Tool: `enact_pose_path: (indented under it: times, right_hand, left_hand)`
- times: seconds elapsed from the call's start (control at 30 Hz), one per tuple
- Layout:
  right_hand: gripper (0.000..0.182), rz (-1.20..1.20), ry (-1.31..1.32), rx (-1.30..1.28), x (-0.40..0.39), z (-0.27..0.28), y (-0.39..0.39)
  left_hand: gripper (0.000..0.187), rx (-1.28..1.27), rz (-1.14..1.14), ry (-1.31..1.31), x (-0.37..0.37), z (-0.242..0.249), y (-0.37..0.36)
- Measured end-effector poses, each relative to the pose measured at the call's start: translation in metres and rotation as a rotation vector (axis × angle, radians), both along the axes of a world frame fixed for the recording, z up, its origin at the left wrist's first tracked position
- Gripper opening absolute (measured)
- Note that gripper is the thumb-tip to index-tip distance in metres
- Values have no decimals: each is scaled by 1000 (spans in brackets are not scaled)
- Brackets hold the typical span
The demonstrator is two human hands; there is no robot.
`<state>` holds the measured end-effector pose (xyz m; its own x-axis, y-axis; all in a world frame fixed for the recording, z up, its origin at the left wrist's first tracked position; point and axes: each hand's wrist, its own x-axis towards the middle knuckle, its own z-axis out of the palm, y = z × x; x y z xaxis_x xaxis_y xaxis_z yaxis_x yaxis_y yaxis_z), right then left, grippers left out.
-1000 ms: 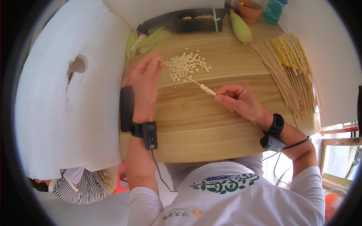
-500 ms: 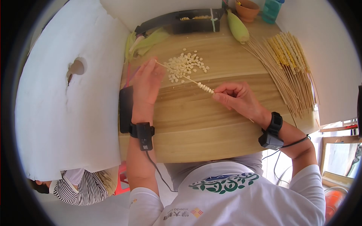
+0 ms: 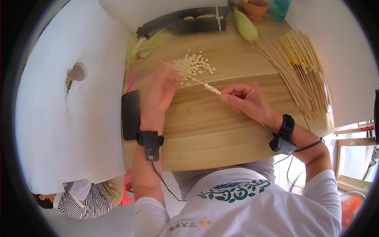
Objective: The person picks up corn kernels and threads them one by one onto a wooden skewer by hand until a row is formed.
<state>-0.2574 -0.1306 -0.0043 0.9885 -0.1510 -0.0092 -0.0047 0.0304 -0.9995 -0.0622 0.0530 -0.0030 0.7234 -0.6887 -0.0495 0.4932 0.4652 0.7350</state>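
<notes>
My right hand (image 3: 248,102) is closed, pinching a thin wooden skewer (image 3: 197,81) just behind a short row of pale kernels (image 3: 212,89) threaded on it. The skewer's bare end slants up and left across the loose kernels (image 3: 194,63), which look like corn and lie scattered on the wooden table (image 3: 205,130). My left hand (image 3: 161,89) is at the left edge of that pile, beside the skewer's far end. Its fingers are bent but smeared by motion, so I cannot see whether they hold a kernel.
Bare skewers (image 3: 272,59) and skewers threaded with kernels (image 3: 302,51) lie at the right. At the back are a corn cob (image 3: 245,27), a clay pot (image 3: 256,8) and a black container (image 3: 201,24). Husks (image 3: 152,45) and a black object (image 3: 131,114) lie left. A person (image 3: 89,199) sits lower left.
My left hand has moved right and slightly down, from the skewer's tip toward the loose kernels. My right hand keeps its pinch on the skewer. The whole view has shifted slightly.
</notes>
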Motion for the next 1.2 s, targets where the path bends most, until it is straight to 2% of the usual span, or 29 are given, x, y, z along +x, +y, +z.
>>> enact_pose_path:
  times: [0.27, 0.43, 0.57, 0.87, 0.97, 1.03, 1.07, 1.13, 1.17, 1.2]
  right_hand:
    - [12, -4, -37, 12, 0, 0, -1]
    - [11, -13, -95, 36, 1, 0, 0]
    - [12, -39, -103, 51, 0, 1, 1]
    - [13, -25, -124, 49, 3, -2, -1]
    - [13, -22, -104, 97, 5, -5, -3]
    - [14, -105, -83, 111, 7, -8, -8]
    - [14, -99, -81, 109, 8, -8, -10]
    - [13, -153, -22, 152, 8, -6, -11]
    - [13, -146, -22, 146, 8, -6, -10]
    - [13, -145, -19, 142, 8, -5, -9]
  left_hand:
    - [21, -2, -164, 18, -24, -6, -13]
    - [23, 92, -239, -38, -38, -8, -19]
    - [22, 81, -247, 27, -51, -7, -25]
    - [23, 76, -243, -18, -49, -9, -25]
    - [24, 171, -185, -46, -47, 1, -23]
    - [23, 347, 107, -283, -33, 9, -18]
    - [23, 346, 114, -280, -24, 10, -12]
    - [22, 610, 216, -637, -5, 12, 4]
    - [22, 606, 224, -634, 1, 11, 9]
    - [21, 673, 209, -743, 6, 8, 12]
